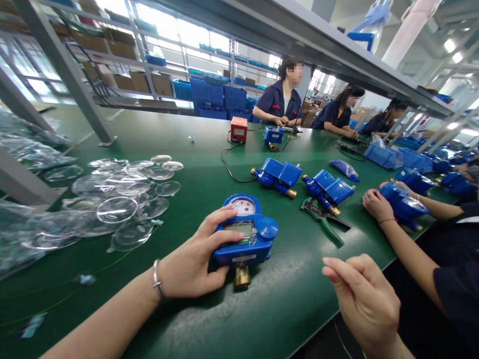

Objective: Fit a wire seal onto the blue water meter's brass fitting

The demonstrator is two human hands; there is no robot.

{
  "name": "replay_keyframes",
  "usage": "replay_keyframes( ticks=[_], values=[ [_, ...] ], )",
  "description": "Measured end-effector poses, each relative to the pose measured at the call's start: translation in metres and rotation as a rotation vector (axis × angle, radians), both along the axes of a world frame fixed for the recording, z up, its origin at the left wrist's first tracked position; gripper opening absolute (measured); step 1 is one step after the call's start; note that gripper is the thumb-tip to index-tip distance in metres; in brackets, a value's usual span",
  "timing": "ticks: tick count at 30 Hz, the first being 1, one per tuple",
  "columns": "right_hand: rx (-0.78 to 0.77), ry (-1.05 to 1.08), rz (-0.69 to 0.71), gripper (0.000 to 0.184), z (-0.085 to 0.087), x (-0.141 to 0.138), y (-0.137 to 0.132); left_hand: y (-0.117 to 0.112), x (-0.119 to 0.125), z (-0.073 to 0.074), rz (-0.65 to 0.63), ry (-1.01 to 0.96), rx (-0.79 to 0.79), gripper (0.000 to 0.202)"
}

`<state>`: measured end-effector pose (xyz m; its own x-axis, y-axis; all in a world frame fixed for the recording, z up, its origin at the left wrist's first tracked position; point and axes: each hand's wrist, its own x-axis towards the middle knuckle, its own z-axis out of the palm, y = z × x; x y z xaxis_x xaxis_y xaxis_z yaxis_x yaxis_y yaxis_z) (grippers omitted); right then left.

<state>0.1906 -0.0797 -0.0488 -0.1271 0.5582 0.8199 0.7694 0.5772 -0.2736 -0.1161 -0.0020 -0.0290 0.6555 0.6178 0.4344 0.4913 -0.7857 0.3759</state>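
A blue water meter [245, 253] with a round dial, a small display and a brass threaded end rests on the green table. My left hand [200, 254] grips it from the left, fingers over its top and thumb low at its side. To the right, above the table's front edge, my right hand [364, 294] is closed in a pinch. A faint thin wire [299, 255] runs from the meter's side towards those fingertips. Green-handled pliers [325, 223] lie beyond, beside two more blue water meters [279, 177].
Clear plastic covers [123, 199] are heaped on the left, near green wires with small tags [87, 279]. A red box [238, 130] with a cable stands farther back. A co-worker's hands [379, 205] hold a meter at right; other people sit across. A metal post [80, 85] rises at left.
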Motion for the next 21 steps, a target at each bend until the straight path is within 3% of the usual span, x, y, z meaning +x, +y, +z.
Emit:
replay_keyframes(
  ticks=[12, 21],
  values=[
    [0.02, -0.028, -0.023, 0.031, 0.002, 0.002, -0.001, -0.001, 0.001, 0.001, -0.001, -0.012, -0.018, 0.06],
    [-0.016, -0.049, 0.042, 0.03, 0.004, -0.008, 0.001, -0.001, 0.001, 0.0, 0.003, 0.009, -0.023, 0.061]
  ],
)
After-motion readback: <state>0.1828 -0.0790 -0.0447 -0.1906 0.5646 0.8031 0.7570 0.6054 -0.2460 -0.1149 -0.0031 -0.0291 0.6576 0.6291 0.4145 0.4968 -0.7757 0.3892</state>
